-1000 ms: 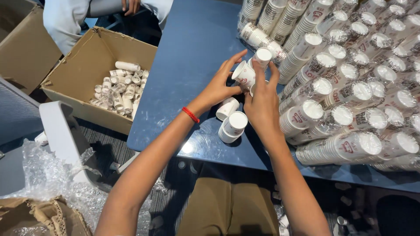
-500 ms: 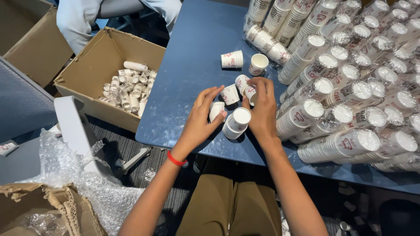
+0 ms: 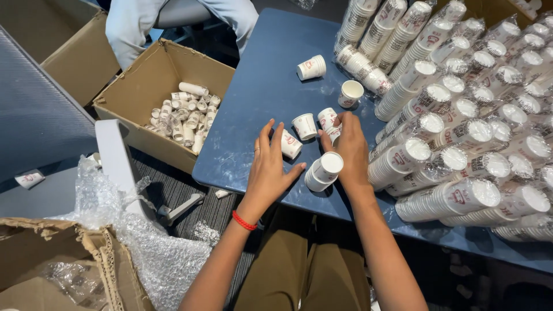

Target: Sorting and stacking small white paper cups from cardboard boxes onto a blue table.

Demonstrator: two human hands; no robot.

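Blue table (image 3: 271, 75): near edge just below my wrists, open room left of sleeved cup stacks (image 3: 461, 132), which crowd right side. Open cardboard box (image 3: 144, 86) of rolled cups beyond table's left edge. My right hand (image 3: 348, 150) curled, fingertips pinching tipped paper cup (image 3: 329, 120). My left hand (image 3: 271, 167) spread flat, fingers touching lying cup (image 3: 290, 144), long axis slanting away-left. Short cup stack (image 3: 324, 171) lies between hands.
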